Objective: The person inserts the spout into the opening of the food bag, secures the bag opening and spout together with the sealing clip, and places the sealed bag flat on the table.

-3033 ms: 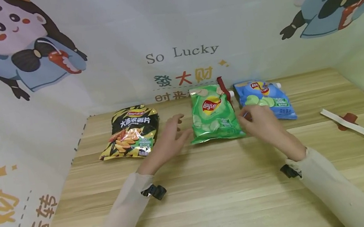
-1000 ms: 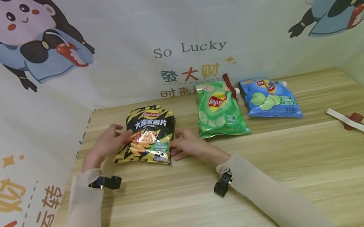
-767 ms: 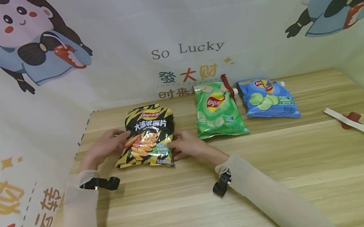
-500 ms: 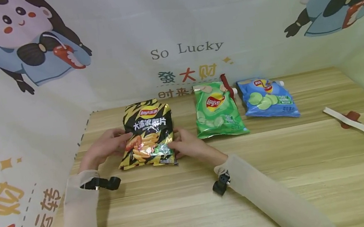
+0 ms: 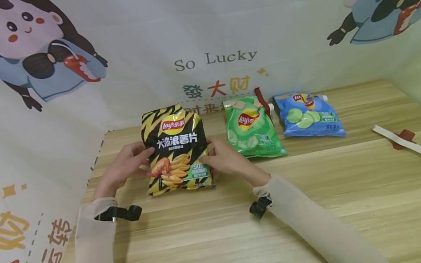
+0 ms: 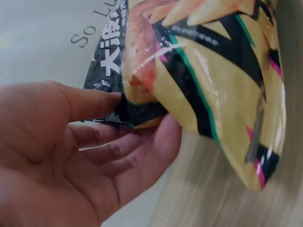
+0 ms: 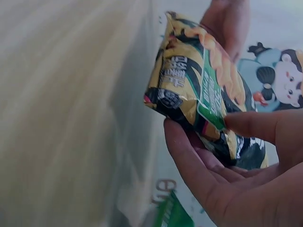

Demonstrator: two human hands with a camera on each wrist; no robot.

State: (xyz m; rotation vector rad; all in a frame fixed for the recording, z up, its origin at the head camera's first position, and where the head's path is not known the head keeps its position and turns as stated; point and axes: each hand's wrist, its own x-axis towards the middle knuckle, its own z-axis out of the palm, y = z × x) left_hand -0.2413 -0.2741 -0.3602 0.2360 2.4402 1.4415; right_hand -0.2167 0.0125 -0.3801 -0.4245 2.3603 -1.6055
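Observation:
Between both hands a black and yellow striped bag of potato chips (image 5: 174,150) is held tilted up, its printed front toward the head camera. My left hand (image 5: 124,166) pinches its left edge, thumb on the front and fingers behind, as the left wrist view shows with the bag's crinkled side (image 6: 208,85). At the right edge my right hand (image 5: 226,158) grips it the same way; in the right wrist view that thumb presses by the green label (image 7: 210,94). Just right of it lies a green bag of chips (image 5: 252,130), then a blue bag of chips (image 5: 307,115).
A red strip (image 5: 260,99) with a white end sticks out behind the green bag. On the right of the wooden table (image 5: 225,237) lies a white bar (image 5: 403,140) across a red piece (image 5: 404,136). A printed cloth (image 5: 137,70) hangs behind.
Both hands have moved from beside the green bag to the black and yellow bag, taken hold of its sides and tilted it up from lying flat. The green and blue bags stay put.

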